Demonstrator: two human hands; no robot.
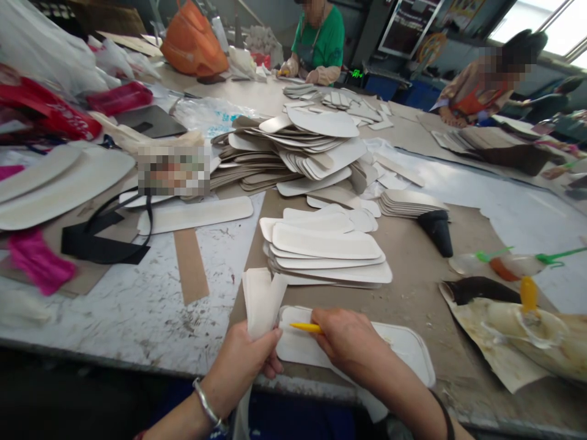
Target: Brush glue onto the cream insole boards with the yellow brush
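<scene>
Gripping a bundle of pale strips (262, 299) low in the frame, left hand (238, 366) closed around it, strip ends fanning upward; count of strips impossible to tell, several at least. One silver bangle (208, 408) on that wrist. Just right of it, right hand (351, 342) closed on one yellow tool (305, 327), tip pointing left and resting on one white rounded panel (403, 348) lying flat at the near edge of the table (137, 305). Above the hands, at frame centre, one neat stack of white panels (325, 250), roughly eight layers showing, exact number unclear. Higher, toward upper centre, one sprawling heap of pale cut pieces (298, 150), far too many to count. At centre left, one long white strip (195, 215), one brown tape strip (190, 266) and one black strap (103, 235). At right centre, one black cone-shaped object (436, 231); lower right, one yellow-capped glue bottle (527, 305) on stained paper. Along the top edge, two other people seated: one in a green shirt (328, 40), one in orange (477, 98).
</scene>
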